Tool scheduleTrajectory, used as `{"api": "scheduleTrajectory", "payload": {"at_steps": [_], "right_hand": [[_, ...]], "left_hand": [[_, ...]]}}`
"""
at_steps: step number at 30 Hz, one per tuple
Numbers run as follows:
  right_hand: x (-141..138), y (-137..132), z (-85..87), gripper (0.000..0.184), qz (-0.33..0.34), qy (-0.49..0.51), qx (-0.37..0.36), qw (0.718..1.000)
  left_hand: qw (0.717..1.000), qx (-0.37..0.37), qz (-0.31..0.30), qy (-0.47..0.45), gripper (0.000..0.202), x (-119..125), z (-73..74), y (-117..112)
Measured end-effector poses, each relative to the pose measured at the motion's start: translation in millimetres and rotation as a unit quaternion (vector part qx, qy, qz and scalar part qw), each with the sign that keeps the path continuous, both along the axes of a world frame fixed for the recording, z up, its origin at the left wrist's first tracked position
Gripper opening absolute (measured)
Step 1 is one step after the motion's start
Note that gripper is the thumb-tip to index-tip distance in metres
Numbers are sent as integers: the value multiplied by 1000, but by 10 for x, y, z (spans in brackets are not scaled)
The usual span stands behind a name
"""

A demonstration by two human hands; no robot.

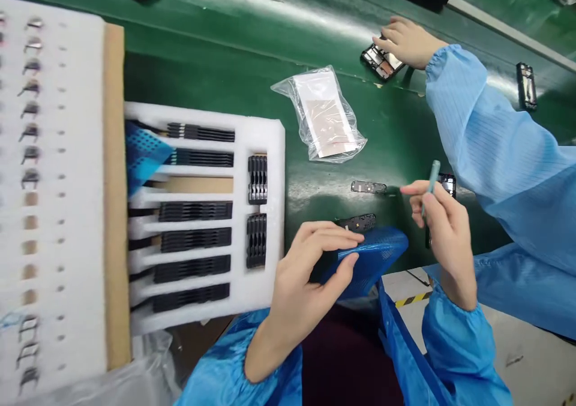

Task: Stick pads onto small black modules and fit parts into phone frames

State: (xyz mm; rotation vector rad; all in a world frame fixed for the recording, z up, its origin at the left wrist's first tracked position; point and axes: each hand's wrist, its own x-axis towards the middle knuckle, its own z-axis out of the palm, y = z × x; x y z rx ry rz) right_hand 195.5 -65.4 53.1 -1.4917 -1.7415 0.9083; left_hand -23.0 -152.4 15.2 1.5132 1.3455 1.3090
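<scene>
My left hand (310,268) is closed on a blue patterned phone back cover (373,256), thumb under its edge and fingers over the top. My right hand (438,226) pinches a thin teal stick tool (432,178) that points upward. Just past the cover, a small black part (357,221) lies on the green belt (225,46). Another small flat black part (368,186) lies a little farther out.
A white foam tray (270,214) of black parts sits at left, a blue cover (144,154) in its corner. A second foam tray (67,184) holds small clips. A clear bag (326,115) lies mid-belt. A co-worker's hand (405,40) rests on a phone frame (382,61).
</scene>
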Motion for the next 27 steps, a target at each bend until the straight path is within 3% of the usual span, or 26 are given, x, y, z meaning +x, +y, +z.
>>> {"api": "scheduleTrajectory", "payload": {"at_steps": [3,7,10,13,16,19,22,25,27], "right_hand": [[132,-199,121,27,30,83,-42,995],[143,-417,165,17,16,147,50,988],[19,-525,127,34,-46,244,76,966],[-159,-590,66,44,-120,280,33,952],[-310,-621,-9,45,-183,294,2,938],[-407,-644,-97,48,-214,318,-18,924],[-471,-682,-164,48,-225,334,-49,914],[-516,-717,-187,48,-244,328,-53,911],[-538,-726,-184,47,-252,324,-52,910]], "left_hand": [[995,-66,-7,-72,21,-3,76,-72],[994,-97,-8,-59,25,-5,158,-98],[993,-104,-12,-51,22,14,180,-87],[988,-131,-12,-84,7,49,157,-104],[974,-172,-49,-136,22,70,136,-153],[951,-235,-105,-170,24,77,153,-205],[945,-263,-133,-143,16,88,187,-226],[956,-248,-136,-83,33,102,201,-220],[960,-233,-145,-64,33,106,197,-218]]}}
